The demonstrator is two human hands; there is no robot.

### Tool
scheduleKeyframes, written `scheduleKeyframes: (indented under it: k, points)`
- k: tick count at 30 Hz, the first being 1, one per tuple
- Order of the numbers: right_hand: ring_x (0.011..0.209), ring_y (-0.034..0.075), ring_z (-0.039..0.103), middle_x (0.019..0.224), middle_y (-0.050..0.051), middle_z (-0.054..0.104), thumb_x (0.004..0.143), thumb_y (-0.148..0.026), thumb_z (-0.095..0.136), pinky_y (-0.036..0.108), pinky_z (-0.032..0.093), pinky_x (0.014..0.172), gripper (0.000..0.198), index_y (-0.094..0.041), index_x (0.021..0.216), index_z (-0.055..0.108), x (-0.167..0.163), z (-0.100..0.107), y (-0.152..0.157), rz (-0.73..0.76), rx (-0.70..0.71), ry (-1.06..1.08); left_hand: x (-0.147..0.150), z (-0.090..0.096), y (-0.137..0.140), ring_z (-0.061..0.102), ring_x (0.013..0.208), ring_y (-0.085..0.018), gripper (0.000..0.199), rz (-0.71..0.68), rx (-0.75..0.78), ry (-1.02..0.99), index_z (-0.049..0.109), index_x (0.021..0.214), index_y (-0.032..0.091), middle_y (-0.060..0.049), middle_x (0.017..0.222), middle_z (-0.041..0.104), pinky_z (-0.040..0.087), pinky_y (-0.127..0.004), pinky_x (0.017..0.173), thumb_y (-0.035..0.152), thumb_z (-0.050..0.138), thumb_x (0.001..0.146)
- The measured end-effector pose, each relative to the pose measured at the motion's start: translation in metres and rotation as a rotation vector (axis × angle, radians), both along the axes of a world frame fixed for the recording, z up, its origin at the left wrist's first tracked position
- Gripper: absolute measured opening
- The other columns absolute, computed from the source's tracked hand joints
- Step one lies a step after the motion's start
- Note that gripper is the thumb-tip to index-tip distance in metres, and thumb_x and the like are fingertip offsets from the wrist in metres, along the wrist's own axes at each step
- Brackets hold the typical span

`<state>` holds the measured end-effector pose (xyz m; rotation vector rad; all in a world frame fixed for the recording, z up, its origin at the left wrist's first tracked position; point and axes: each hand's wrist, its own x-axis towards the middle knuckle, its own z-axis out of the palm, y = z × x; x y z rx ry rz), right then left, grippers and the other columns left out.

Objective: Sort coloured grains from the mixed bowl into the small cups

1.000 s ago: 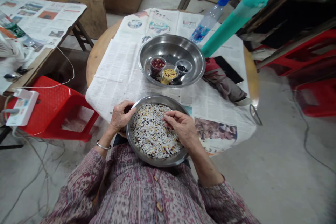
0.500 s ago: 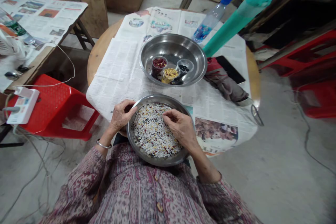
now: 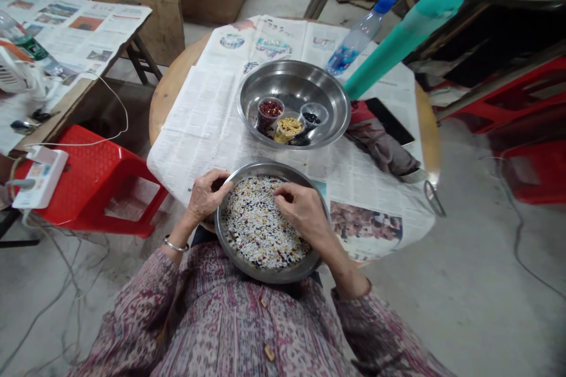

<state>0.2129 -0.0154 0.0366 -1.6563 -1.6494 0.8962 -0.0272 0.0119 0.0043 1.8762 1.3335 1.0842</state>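
Note:
A metal basin [image 3: 270, 275] rests at my lap against the table edge, filled with white grains [image 3: 254, 212] mixed with red, yellow and black beans. My left hand [image 3: 207, 191] grips the basin's left rim, thumb on top. Over the grains, my right hand [image 3: 303, 209] is closed with thumb and forefinger pinched together; whatever they hold is too small to make out. Beyond stands a larger metal basin [image 3: 305, 73] with three clear plastic cups inside: a cup of red beans [image 3: 270, 111], a cup of yellow beans [image 3: 289, 127] and a cup of black beans [image 3: 313, 116].
Newspaper [image 3: 194, 106] covers the round table. A plastic bottle [image 3: 360, 35], a long green tube-like object [image 3: 402, 41], a dark flat object [image 3: 391, 121] and a folded umbrella [image 3: 384, 147] lie at right. A red stool [image 3: 88, 182] carries a power strip [image 3: 42, 177]; cables trail below.
My right fingers have curled a little tighter over the grains. My left hand keeps its place on the rim. The whole view has shifted very slightly.

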Motion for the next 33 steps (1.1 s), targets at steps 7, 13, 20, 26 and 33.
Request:
scheduleKeyframes:
  k: [7,13,20,26,33]
  points:
    - [0.054,0.013,0.053,0.063,0.0,0.067,0.077,-0.029,0.057,0.026,0.043,0.054,0.021,-0.018,0.082,0.075,0.006,0.02,0.009,-0.175,0.167,0.065,0.0,-0.002,0.001,0.068,0.083,-0.017,0.01,0.007,0.024,0.007,0.071,0.093,0.019,-0.004,0.09,0.074,0.055,-0.03,0.078,0.024,0.064,0.087]
    - [0.062,0.013,0.061,0.075,0.002,0.072,0.08,-0.025,0.059,0.028,0.048,0.062,0.02,-0.018,0.088,0.076,0.018,0.039,0.077,-0.28,0.458,0.033,0.0,-0.003,0.001,0.068,0.081,-0.016,0.009,0.017,0.023,0.0,0.071,0.092,0.019,-0.003,0.088,0.074,0.054,-0.028,0.075,0.022,0.065,0.086]
    - [0.07,0.017,0.066,0.079,0.004,0.075,0.081,-0.024,0.061,0.034,0.051,0.071,0.02,-0.019,0.093,0.076,0.033,0.035,0.127,-0.218,0.424,-0.175,0.0,-0.004,0.0,0.068,0.079,-0.016,0.009,0.024,0.019,-0.01,0.071,0.091,0.018,-0.003,0.088,0.074,0.054,-0.028,0.075,0.021,0.066,0.085]
    - [0.062,0.014,0.062,0.076,0.002,0.074,0.084,-0.029,0.06,0.029,0.05,0.061,0.021,-0.019,0.094,0.075,0.028,0.026,0.066,-0.181,0.379,-0.023,0.0,-0.005,0.001,0.068,0.08,-0.016,0.009,0.02,0.031,-0.009,0.072,0.091,0.018,-0.003,0.088,0.074,0.054,-0.028,0.075,0.021,0.066,0.085]
    - [0.085,0.02,0.069,0.093,0.006,0.076,0.088,-0.025,0.056,0.035,0.053,0.08,0.019,-0.021,0.093,0.073,0.007,-0.001,0.021,0.215,0.252,-0.175,0.0,-0.004,0.001,0.068,0.08,-0.016,0.011,0.015,0.022,-0.004,0.071,0.092,0.018,-0.004,0.089,0.075,0.055,-0.029,0.077,0.022,0.065,0.085]
